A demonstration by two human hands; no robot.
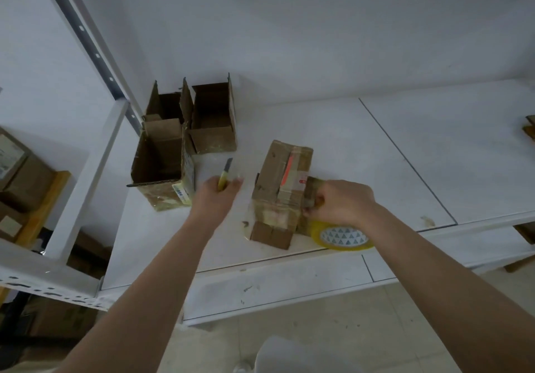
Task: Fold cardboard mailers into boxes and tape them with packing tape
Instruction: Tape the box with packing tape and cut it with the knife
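since the left hand [215,196] grips a yellow utility knife [225,174] while the right hand [341,203] pinches tape at the taped box [282,193] — a slip nicks fingers.

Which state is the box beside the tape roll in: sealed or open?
Sealed: the box shows closed flaps with tape strips across its top, unlike the open boxes behind.

White shelving [86,175], stored cartons [27,183] beneath.
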